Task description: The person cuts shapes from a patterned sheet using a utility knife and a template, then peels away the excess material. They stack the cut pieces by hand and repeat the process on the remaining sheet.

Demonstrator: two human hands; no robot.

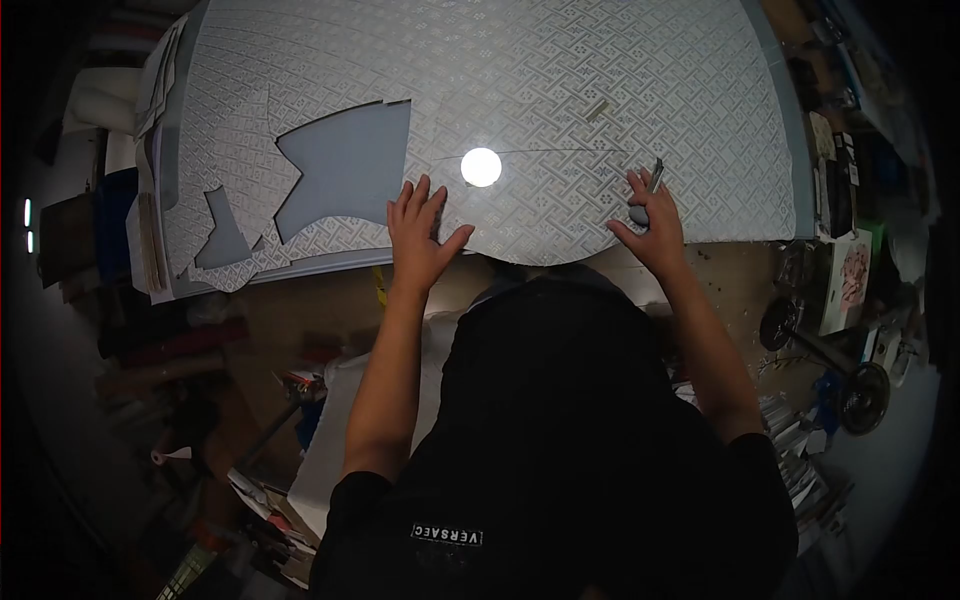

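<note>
Across the table [355,150]: the top is being covered by one patterned sheet [540,205], its curved front edge being brought past the rim near the body.
Cut-outs: two are being shown in the sheet, one large opening [325,190] just beside the left hand and one small opening [226,240] farther left; blue-grey surface is being exposed through both.
Left hand [418,228]: it is being spread flat on the sheet, released, nothing being grasped.
Right hand [657,228]: one grey tool [655,176] is being grasped among the fingers, its narrow end being pointed away from the body; the thumb is being spread sideways.
Line: one thin curve is being shown on the sheet between the hands, farther from the body.
Pink-printed white packet [853,275]: one is being stood right of the table; its contents cannot be told.
</note>
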